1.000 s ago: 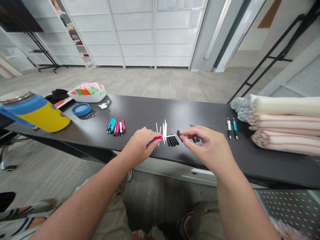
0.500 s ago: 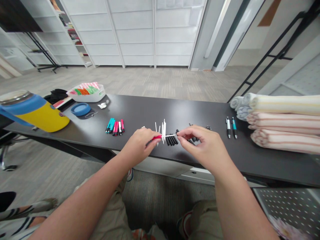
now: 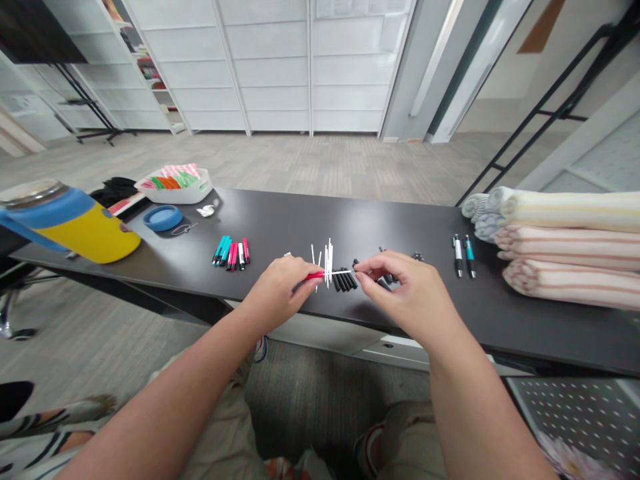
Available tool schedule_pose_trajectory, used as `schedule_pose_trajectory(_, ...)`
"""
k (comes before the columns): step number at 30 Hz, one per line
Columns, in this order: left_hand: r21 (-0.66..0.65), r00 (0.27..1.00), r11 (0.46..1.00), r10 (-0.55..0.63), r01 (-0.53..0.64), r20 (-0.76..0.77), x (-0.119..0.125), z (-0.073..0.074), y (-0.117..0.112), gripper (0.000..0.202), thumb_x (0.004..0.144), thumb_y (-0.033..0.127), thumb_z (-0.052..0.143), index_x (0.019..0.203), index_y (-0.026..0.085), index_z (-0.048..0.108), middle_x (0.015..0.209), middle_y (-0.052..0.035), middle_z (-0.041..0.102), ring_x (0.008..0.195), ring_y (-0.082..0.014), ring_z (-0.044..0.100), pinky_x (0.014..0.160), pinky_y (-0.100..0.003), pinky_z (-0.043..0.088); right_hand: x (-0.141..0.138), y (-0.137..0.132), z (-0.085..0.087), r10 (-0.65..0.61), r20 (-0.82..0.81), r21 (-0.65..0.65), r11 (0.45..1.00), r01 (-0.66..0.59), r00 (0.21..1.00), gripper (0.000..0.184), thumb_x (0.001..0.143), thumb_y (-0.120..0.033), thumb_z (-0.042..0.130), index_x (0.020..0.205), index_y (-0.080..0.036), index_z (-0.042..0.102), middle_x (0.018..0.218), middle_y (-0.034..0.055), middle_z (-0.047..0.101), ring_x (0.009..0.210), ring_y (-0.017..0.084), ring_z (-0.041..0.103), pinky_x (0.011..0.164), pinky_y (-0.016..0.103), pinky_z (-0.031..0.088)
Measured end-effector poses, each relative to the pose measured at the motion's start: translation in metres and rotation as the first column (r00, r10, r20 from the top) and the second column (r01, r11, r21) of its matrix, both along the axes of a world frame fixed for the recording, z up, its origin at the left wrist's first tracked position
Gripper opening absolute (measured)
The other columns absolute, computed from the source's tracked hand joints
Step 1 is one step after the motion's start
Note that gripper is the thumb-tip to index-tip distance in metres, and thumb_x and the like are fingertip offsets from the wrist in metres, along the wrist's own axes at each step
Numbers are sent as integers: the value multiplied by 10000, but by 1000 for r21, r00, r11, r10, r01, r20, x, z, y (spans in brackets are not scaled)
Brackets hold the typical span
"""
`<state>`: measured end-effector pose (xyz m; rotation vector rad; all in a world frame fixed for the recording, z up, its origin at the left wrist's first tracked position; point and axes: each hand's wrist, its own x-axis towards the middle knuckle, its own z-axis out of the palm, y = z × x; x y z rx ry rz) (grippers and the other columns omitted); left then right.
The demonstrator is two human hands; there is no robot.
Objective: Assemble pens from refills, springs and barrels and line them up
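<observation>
Just below the centre of the frame, my left hand (image 3: 283, 287) pinches a red barrel (image 3: 316, 275), from which a white rod (image 3: 342, 271) points right, nearly level, its tip at my right hand (image 3: 407, 285), whose thumb and fingertip almost meet, though on what I cannot tell.

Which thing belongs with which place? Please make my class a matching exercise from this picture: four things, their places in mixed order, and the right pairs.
Things
1. Large blue-and-yellow mug
2. Slim red barrel
3. Soft striped fabric rolls
4. Bunch of thin white sticks

Places
A. Stacked at the right end of the dark desk
B. Lying on the desk, between the person's two hands
C. At the desk's left end
D. Held in the left hand

Right pairs: 1-C, 2-D, 3-A, 4-B
</observation>
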<state>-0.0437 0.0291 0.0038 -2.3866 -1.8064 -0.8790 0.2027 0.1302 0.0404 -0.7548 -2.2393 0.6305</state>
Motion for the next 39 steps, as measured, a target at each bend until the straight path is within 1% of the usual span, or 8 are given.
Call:
schedule_pose_trajectory(5, -21, 1000, 1000, 1, -1, -5, 1, 1, 0, 212, 1081, 321, 542, 1129, 199, 709, 1001, -67, 760, 914, -225, 654, 885, -382, 490, 0, 1, 0, 39, 16, 2, 999, -39, 999, 97, 913, -182, 701, 935, -236, 778, 875, 10, 759, 789, 171, 688, 701, 288, 489)
schedule_pose_trajectory(14, -71, 999, 997, -34, 32, -23, 5, 0, -2, 248, 1088, 351, 533, 1171, 210, 720, 1030, -69, 758, 953, -233, 653, 894, -387, 474, -1, -1, -2, 178, 57, -28, 984, -177, 982, 114, 964, -186, 683, 951, -253, 774, 960, 3, 791, 857, 171, 717, 808, 309, 534)
schedule_pose_trajectory(23, -82, 998, 995, -54, 52, -15, 8, 0, -2, 259, 1081, 348, 538, 1177, 200, 728, 1028, -84, 767, 952, -247, 664, 881, -384, 486, -3, -3, -5, 109, 62, -73, 992, -105, 992, 146, 930, -241, 716, 1068, -260, 758, 898, -4, 782, 813, 177, 731, 759, 300, 537)
schedule_pose_trajectory(29, -69, 995, 996, -59, 65, 82, 9, -1, -1, 210, 1073, 320, 568, 1148, 189, 714, 1027, -66, 785, 933, -227, 672, 880, -371, 500, -2, -1, -5, 119, 61, -79, 990, -114, 991, 167, 928, -279, 747, 1094, -261, 743, 942, 2, 776, 846, 180, 722, 781, 307, 536)
schedule_pose_trajectory(32, -109, 987, 994, -11, 29, 158, 11, 2, -2, 194, 1068, 331, 572, 1120, 219, 721, 1028, -50, 790, 939, -217, 686, 868, -350, 514, 6, 5, -1, 42, 31, -87, 995, -40, 999, 197, 963, -351, 729, 1136, -257, 738, 981, 29, 779, 850, 193, 718, 745, 316, 540)
schedule_pose_trajectory(34, -143, 970, 990, 37, -2, 240, 12, 4, -3, 198, 1064, 346, 571, 1112, 232, 726, 1048, -41, 799, 957, -210, 706, 861, -333, 527, 13, 10, 0, -40, 22, -32, 999, 40, 999, 171, 1002, -365, 679, 1108, -249, 748, 972, 43, 773, 822, 198, 705, 705, 324, 530)
schedule_pose_trajectory(36, -169, 940, 985, 81, -26, 332, 13, 6, -3, 202, 1062, 360, 573, 1111, 238, 727, 1045, -30, 811, 971, -199, 730, 874, -319, 539, 17, 15, 0, -80, 44, 87, 993, 76, 996, 147, 1019, -333, 652, 1053, -242, 761, 968, 55, 763, 856, 217, 696, 752, 356, 535)
schedule_pose_trajectory(39, -187, 896, 981, 121, -44, 426, 12, 7, -3, 213, 1062, 368, 568, 1119, 238, 727, 1038, -21, 825, 958, -186, 751, 905, -320, 553, 15, 18, -8, -49, 129, 248, 969, 16, 990, 129, 1004, -260, 657, 1028, -234, 781, 1035, 87, 750, 971, 266, 669, 889, 432, 540)
